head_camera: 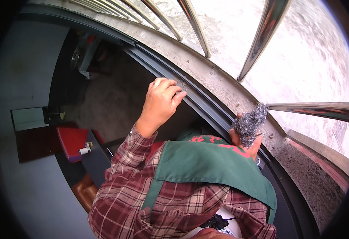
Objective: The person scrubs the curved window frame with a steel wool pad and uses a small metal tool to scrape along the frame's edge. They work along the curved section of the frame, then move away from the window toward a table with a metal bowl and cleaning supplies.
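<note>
My left hand (161, 103), with a ring on one finger, hovers over or beside the dark metal window track (203, 109). Its fingers are loosely curled, the thumb stands apart, and nothing shows in its grasp. Small debris lies in the track near the fingertips. In my right hand (253, 149) is a tangled wad of metal scouring wool (250, 125), which covers most of the palm. This wad is beside the foot of a shiny metal bar (309, 109), on the outer side of the track; whether they touch is unclear.
Upright metal bars (195, 28) line the outer edge of the dusty sill (189, 61). A green apron (213, 164) covers my chest. Indoors at the left are a red-topped item (72, 142), a small white container (84, 151) on a dark surface, and a brown padded seat (86, 189).
</note>
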`<state>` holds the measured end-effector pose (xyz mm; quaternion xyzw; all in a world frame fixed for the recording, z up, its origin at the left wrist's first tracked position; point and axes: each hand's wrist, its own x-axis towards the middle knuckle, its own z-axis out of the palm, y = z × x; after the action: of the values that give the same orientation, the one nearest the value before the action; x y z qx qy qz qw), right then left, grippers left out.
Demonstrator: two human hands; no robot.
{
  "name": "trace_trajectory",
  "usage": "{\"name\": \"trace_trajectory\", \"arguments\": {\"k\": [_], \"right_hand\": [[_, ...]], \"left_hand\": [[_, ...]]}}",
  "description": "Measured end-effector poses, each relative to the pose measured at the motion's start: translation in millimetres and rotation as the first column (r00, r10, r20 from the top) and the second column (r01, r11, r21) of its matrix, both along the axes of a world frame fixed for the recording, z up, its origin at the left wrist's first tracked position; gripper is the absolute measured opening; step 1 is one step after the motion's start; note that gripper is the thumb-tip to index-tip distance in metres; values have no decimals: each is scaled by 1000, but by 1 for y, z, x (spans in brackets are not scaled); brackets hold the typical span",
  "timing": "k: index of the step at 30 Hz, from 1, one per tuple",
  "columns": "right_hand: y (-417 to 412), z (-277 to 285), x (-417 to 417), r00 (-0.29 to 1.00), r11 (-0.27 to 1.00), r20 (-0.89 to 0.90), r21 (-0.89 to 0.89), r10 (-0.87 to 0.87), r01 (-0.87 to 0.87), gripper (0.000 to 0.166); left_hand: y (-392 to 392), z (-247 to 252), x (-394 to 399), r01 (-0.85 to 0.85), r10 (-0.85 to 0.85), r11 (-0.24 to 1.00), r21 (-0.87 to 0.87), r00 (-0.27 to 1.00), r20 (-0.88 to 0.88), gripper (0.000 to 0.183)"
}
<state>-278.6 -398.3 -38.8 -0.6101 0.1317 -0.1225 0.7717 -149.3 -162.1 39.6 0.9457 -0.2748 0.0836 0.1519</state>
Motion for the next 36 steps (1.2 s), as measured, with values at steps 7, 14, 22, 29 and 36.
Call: {"name": "trace_trajectory", "arguments": {"k": [7,14,22,29,36], "right_hand": [[-1,1,2,999,999,41,-31,27,-25,40],[-1,-2,1,1000,998,27,-60,5,-3,36],[-3,-3,0,998,997,49,-72,42,-39,38],[-2,-2,0,998,999,54,-18,42,-41,39],[-2,2,-1,998,998,53,-62,37,-34,37]], "left_hand": [[1,-21,3,335,-368,927,166,899,239,17],[-13,-17,-27,9,-10,994,107,1000,8,28],[-5,-25,-27,-11,11,1000,-29,1000,3,30],[-8,-8,-6,-18,19,1000,-19,998,53,29],[3,2,-23,-42,46,998,56,997,-62,22]]}}
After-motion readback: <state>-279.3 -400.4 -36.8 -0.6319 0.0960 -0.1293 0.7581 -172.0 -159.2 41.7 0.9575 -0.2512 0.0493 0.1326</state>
